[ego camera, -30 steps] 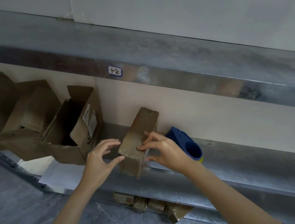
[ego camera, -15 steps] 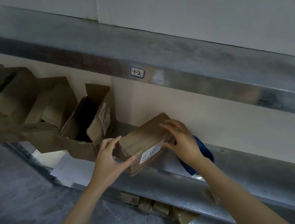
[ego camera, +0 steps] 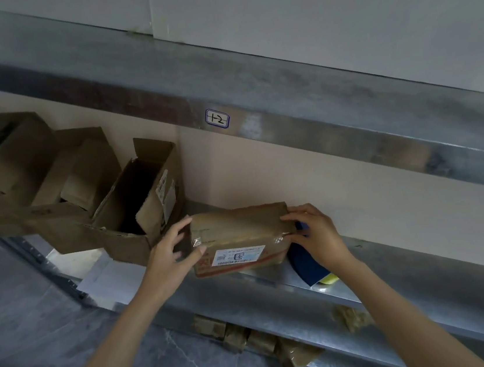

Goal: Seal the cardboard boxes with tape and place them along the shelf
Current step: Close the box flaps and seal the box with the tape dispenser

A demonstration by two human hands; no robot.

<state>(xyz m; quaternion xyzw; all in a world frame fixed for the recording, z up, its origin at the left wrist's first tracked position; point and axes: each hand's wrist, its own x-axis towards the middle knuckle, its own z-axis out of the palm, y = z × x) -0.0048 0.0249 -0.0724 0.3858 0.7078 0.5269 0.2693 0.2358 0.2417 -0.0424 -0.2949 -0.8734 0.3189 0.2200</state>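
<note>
Left hand [ego camera: 170,259] and right hand [ego camera: 317,235] grip ends of taped box [ego camera: 240,232] near shelf [ego camera: 398,274] front edge; early release could tip it off.

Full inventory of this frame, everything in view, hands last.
taped box: 1, brown with a white label, mid-shelf
open box: 1, brown, just left of the taped box
further open boxes: at least 2, brown, far left
tape dispenser: 1, blue and yellow, right of the taped box, partly hidden
shelf: 1, grey metal
shelf tag: 1, white with a blue border, upper beam
cardboard scraps: several, brown, below the shelf
white sheet: 1, under the open box
left hand: grips the box's left end
right hand: grips the box's right end
</note>
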